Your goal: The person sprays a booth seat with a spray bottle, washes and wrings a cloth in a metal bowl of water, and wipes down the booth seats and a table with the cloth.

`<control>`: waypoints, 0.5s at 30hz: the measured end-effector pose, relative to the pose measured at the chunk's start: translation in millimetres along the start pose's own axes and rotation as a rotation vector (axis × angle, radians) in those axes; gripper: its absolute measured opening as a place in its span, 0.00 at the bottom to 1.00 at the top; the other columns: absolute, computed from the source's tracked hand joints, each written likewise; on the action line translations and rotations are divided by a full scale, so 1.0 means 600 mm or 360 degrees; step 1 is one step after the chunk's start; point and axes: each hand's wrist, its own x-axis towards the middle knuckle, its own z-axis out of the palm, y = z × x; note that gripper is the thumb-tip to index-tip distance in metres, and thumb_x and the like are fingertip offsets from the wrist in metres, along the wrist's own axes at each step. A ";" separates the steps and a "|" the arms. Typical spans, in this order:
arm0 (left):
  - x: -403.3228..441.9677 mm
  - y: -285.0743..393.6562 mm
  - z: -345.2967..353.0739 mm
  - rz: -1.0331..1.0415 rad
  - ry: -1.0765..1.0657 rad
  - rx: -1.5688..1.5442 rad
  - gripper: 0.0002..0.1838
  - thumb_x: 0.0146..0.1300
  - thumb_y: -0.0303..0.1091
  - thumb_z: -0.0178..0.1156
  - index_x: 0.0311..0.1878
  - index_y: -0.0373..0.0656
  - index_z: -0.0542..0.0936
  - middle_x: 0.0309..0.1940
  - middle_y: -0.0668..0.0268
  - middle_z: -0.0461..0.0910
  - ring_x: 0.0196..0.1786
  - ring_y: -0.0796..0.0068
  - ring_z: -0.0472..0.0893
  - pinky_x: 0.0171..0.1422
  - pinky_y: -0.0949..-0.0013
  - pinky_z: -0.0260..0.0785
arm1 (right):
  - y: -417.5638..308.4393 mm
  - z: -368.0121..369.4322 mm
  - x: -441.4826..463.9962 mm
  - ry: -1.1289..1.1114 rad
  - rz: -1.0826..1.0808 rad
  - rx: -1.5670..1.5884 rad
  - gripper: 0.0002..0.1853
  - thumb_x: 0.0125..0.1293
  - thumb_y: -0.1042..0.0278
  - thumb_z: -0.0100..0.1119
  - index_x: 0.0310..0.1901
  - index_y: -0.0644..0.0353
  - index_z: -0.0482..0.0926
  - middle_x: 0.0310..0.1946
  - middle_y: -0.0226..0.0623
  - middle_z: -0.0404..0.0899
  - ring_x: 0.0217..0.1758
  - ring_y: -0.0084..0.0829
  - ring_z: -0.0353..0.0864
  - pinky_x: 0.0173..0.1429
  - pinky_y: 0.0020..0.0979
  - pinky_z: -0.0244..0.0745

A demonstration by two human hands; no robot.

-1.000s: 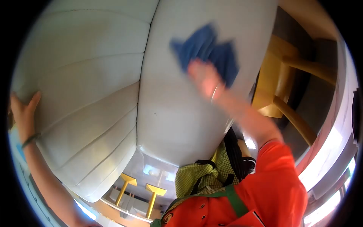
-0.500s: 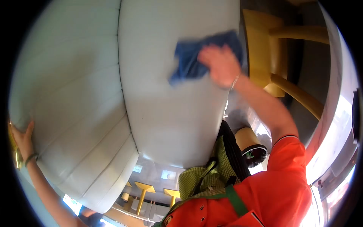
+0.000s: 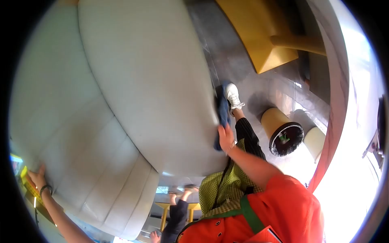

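Observation:
A grey padded bench seat fills the middle of the view, joined along a dark seam to its channelled backrest. My right hand is at the front edge of the seat, closed on a dark blue cloth. The cloth hangs along that edge, stretching away from my fingers towards my white shoe. Over at the far left, my left hand rests on the outer edge of the backrest, thumb and fingers apart, holding nothing.
A yellow piece of furniture stands on the grey floor across from the seat. A lined waste bin is to the right of my leg. Past the bench end, another person's legs show near yellow stools.
My right hand has brought the blue cloth from the top of the seat down to its front edge, nearer my body. The view has shifted, and another person's legs now show.

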 end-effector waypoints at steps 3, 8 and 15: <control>-0.029 0.070 -0.001 -0.0091 0.0015 0.0069 0.44 0.43 0.39 0.68 0.63 0.36 0.57 0.57 0.56 0.65 0.58 0.62 0.66 0.63 0.66 0.55 | 0.118 -0.016 -0.034 0.0183 0.0684 -0.0016 0.20 0.62 0.61 0.41 0.52 0.66 0.68 0.48 0.49 0.73 0.55 0.42 0.69 0.58 0.32 0.60; -0.014 -0.009 0.008 0.0148 0.0106 -0.0057 0.47 0.43 0.38 0.68 0.64 0.37 0.53 0.59 0.54 0.62 0.60 0.60 0.64 0.64 0.65 0.53 | 0.027 0.014 0.184 0.0058 0.0512 -0.0130 0.16 0.64 0.68 0.36 0.46 0.64 0.72 0.45 0.52 0.72 0.54 0.45 0.69 0.56 0.34 0.64; -0.079 0.013 -0.002 0.0031 0.0307 0.0346 0.46 0.49 0.37 0.63 0.66 0.38 0.47 0.62 0.53 0.55 0.60 0.62 0.58 0.64 0.66 0.45 | -0.467 0.106 0.651 0.0149 -0.0851 0.0006 0.27 0.58 0.42 0.42 0.46 0.58 0.76 0.44 0.51 0.75 0.51 0.41 0.72 0.54 0.33 0.63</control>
